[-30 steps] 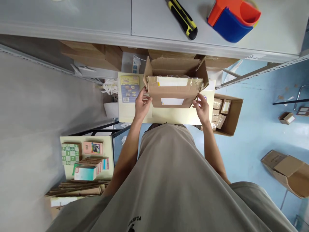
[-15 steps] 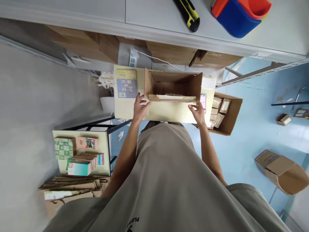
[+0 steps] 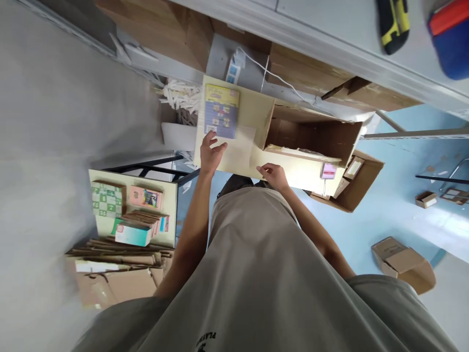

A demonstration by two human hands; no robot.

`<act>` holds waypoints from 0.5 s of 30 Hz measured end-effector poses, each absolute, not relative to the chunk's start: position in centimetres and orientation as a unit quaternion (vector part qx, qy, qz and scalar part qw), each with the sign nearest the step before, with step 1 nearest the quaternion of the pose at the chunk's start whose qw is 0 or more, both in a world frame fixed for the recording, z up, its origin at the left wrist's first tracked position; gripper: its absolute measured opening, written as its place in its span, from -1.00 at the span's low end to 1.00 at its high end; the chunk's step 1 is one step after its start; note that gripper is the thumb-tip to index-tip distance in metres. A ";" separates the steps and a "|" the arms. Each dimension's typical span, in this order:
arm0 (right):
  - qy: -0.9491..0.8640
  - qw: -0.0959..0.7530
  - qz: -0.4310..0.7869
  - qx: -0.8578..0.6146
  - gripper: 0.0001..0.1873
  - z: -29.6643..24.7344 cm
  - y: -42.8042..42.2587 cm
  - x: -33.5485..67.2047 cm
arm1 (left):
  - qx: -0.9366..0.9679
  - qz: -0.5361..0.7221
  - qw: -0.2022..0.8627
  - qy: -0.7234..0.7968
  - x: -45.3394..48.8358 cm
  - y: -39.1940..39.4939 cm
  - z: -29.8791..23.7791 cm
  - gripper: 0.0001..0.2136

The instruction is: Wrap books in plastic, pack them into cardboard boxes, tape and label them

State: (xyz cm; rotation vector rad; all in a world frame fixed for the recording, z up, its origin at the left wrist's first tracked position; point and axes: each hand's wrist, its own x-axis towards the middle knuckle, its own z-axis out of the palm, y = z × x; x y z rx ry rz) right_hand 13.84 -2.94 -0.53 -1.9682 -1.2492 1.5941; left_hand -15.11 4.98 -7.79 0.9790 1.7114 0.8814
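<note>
My left hand [image 3: 211, 154] is open, its fingers spread over the lower left edge of a blue and yellow printed packet [image 3: 222, 111]. Whether the fingertips touch it, I cannot tell. My right hand [image 3: 274, 176] hovers by the table's near edge with loosely curled fingers, the thumb a little apart and nothing seen in it. A pale sheet [image 3: 240, 146] lies between the hands on the cream tabletop [image 3: 256, 115]. To the right of it stands an open cardboard box [image 3: 304, 134], dark inside. A phone with a pink screen [image 3: 329, 171] rests in front of the box.
A grey shelf [image 3: 330, 34] bears a yellow-black utility knife [image 3: 394, 24] and a red-blue holder [image 3: 452, 41]. Another carton [image 3: 361, 188] stands at the right, below the tabletop. A side table [image 3: 110, 225] with boxes and flattened cardboard [image 3: 120, 288] are at left.
Both hands have come away from the open box; the right has moved left to the table's near edge. The box now sits further right, and the view has turned left.
</note>
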 end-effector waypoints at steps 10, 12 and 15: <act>-0.404 0.225 0.542 -0.702 -0.70 -8.8 10.9 2.3 | 0.414 0.313 0.468 0.715 -20.9 12.0 -15.0 -0.28; -0.358 0.243 0.526 -0.732 -0.66 -11.3 13.2 1.0 | 0.425 0.299 0.463 0.718 -21.0 13.5 -16.5 -0.35; -0.318 0.258 0.518 -0.751 -0.54 -14.2 15.4 -0.3 | 0.432 0.291 0.466 0.716 -20.9 14.8 -17.8 -0.49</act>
